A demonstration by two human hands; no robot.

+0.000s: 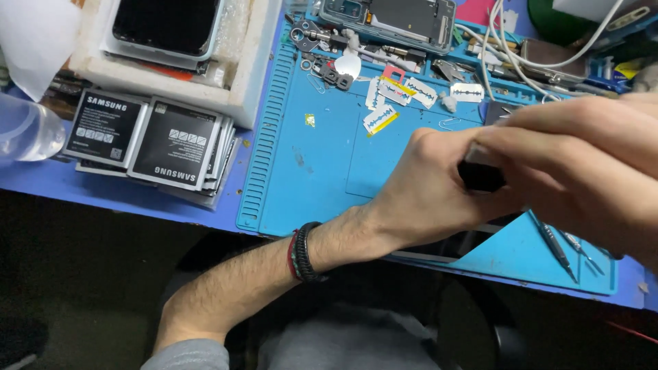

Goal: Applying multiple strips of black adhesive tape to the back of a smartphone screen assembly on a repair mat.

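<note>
Both hands meet over the blue repair mat (308, 178): the left hand (425, 188) and right hand (582, 157) close together on a small black part (480, 175), steadying it; razor blades (411, 92) lie beyond.

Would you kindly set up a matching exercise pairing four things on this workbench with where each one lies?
Things:
1. phone batteries
2. razor blades
3. small black part
4. screwdriver

Places:
A. pinched between the left hand and the right hand
B. stacked on the blue table, left of the blue work mat
C. scattered on the upper middle of the mat
D. lying on the mat's lower right corner

Pairs: 1-B, 2-C, 3-A, 4-D
</note>
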